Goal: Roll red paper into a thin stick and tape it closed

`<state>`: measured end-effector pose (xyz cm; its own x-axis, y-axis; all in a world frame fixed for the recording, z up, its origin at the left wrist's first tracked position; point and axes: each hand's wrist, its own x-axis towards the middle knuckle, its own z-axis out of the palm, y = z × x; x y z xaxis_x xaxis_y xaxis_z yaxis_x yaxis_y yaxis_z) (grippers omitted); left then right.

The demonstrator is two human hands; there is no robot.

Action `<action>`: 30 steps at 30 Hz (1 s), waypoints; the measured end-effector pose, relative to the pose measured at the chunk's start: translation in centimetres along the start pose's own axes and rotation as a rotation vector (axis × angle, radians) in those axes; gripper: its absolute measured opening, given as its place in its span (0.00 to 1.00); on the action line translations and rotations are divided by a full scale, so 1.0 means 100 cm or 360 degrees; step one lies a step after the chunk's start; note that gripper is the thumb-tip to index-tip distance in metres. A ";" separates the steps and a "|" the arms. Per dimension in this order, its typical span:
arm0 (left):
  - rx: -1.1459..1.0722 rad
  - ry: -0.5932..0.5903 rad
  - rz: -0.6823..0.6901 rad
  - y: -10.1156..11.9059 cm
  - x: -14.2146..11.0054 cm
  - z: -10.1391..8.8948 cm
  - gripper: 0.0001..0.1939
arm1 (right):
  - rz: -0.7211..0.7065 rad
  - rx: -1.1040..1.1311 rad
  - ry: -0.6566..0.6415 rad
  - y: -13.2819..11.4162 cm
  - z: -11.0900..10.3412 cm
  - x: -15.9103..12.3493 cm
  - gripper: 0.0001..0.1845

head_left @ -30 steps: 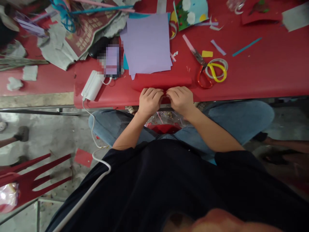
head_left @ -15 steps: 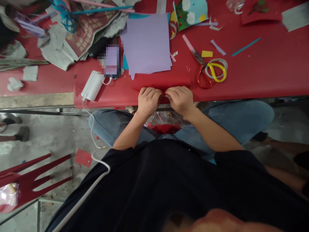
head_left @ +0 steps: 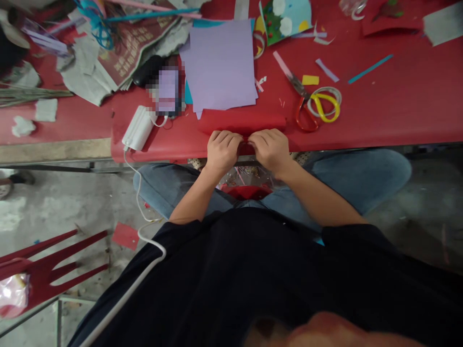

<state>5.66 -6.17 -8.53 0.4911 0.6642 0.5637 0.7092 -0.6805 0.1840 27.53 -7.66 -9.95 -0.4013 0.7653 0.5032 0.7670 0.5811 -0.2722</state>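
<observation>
My left hand (head_left: 222, 150) and my right hand (head_left: 270, 148) rest side by side at the near edge of the red table (head_left: 390, 111). Both have their fingers curled down onto the near edge of a red sheet of paper (head_left: 241, 122), pinching it where the fingertips almost meet. The sheet lies flat just beyond my knuckles. Lilac paper (head_left: 220, 65) lies right behind the red sheet, partly over blue paper.
Scissors (head_left: 307, 103) with red and yellow handles lie right of the red sheet, on a tape ring. A white power bank (head_left: 138, 127) with a cable sits to the left. Newspaper (head_left: 119, 48), paper scraps and a decorated card (head_left: 285, 17) lie farther back. Red chair legs (head_left: 47, 267) stand on the floor at left.
My hands stay pinched on the red sheet with almost no movement. Another person's feet at the left and right edges of the floor have moved out of view.
</observation>
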 end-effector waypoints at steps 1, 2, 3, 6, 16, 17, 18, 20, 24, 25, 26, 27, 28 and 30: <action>0.0012 -0.0017 0.0005 0.000 0.000 0.001 0.13 | -0.0005 -0.0010 0.0001 0.000 0.000 0.000 0.17; 0.0026 -0.0037 0.0005 -0.001 -0.001 0.001 0.13 | -0.0018 -0.0031 0.0010 0.000 0.000 0.000 0.17; 0.0040 -0.0058 0.0001 -0.001 -0.001 0.002 0.13 | -0.0040 -0.0057 0.0028 0.000 -0.001 0.000 0.17; 0.0061 -0.0122 -0.0017 -0.002 -0.001 0.003 0.13 | -0.0092 -0.0102 0.0075 -0.001 -0.001 0.001 0.17; 0.0058 -0.0103 -0.0046 0.002 0.002 0.001 0.12 | -0.0071 -0.0081 0.0067 0.000 -0.001 0.001 0.17; 0.0045 -0.0102 -0.0037 0.002 0.002 0.000 0.11 | -0.0064 -0.0086 0.0066 0.000 0.000 0.001 0.17; 0.0028 -0.0099 -0.0023 0.003 0.002 0.000 0.10 | -0.0052 -0.0090 0.0063 0.000 0.000 0.001 0.17; -0.0004 -0.0102 -0.0006 0.003 0.002 -0.002 0.09 | -0.0029 -0.0088 0.0043 0.000 0.000 0.000 0.18; -0.0019 -0.0142 -0.0029 0.001 0.001 -0.002 0.11 | -0.0016 -0.0069 0.0009 -0.002 0.000 0.001 0.17; -0.0015 -0.0125 -0.0021 0.001 0.001 -0.002 0.11 | -0.0018 -0.0066 0.0013 -0.002 -0.001 0.001 0.17; -0.0010 -0.0098 -0.0005 0.000 0.001 -0.001 0.11 | -0.0022 -0.0064 0.0022 -0.002 -0.001 0.001 0.17; -0.0005 -0.0069 0.0009 0.000 0.001 -0.001 0.11 | -0.0035 -0.0067 0.0038 -0.002 -0.002 0.001 0.16; -0.0001 -0.0047 0.0020 0.000 0.001 -0.001 0.10 | -0.0057 -0.0072 0.0058 -0.002 -0.002 0.002 0.15; 0.0000 -0.0034 0.0018 0.001 0.001 -0.002 0.10 | -0.0105 -0.0093 0.0119 -0.002 -0.002 0.002 0.13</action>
<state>5.67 -6.17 -8.31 0.5096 0.6629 0.5485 0.7037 -0.6879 0.1777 27.39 -7.66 -9.60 -0.4153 0.7017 0.5789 0.7686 0.6111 -0.1893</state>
